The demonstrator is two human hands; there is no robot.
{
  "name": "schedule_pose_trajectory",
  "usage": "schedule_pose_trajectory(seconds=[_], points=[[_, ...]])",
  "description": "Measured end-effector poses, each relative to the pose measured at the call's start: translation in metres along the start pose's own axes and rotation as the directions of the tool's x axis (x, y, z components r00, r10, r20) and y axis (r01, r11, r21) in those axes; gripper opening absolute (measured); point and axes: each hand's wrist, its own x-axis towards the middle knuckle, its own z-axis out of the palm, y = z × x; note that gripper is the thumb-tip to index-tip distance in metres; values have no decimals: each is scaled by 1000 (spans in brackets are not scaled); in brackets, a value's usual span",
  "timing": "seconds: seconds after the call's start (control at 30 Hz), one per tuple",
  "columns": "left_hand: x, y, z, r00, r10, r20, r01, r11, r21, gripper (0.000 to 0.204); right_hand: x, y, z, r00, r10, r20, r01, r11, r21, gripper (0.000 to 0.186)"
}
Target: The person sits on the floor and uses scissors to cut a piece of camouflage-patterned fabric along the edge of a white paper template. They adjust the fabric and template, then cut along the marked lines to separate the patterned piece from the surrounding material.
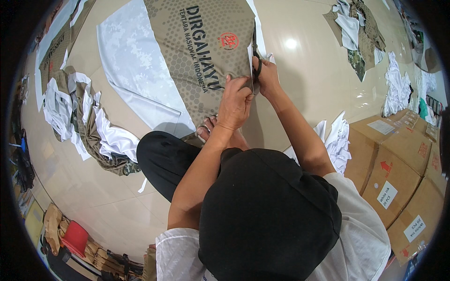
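Cloth (pixel 112 133) lies crumpled left of a printed khaki fabric panel (pixel 187 61) spread on the floor (pixel 311 70), probably light, limp and slippery, best held near its right edge; there the left hand (pixel 234 104) pinches it, beside black-handled scissors (pixel 257 69) gripped in the right hand (pixel 268 78).

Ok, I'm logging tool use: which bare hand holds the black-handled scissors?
The right hand; the left hand is on the brown hexagon-patterned fabric.

My feed shows me brown cardboard boxes (pixel 398 174) at lower right, a red object (pixel 75 238) lower left, white cloth (pixel 398 89) heaped upper right.
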Motion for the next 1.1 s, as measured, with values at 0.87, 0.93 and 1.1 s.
schedule_pose_trajectory(seconds=[0.87,0.93,1.1], points=[[5,1,-7,999,-12,-36,11,999,-31,25,0,-8,14,996,37,-76,-36,999,5,24],[5,2,-9,1000,14,6,-14,1000,-6,29,3,-8,13,997,29,-78,-29,1000,7,24],[5,2,-8,1000,8,1,-8,1000,-14,31,9,-5,13,997,30,-75,-28,999,20,23]])
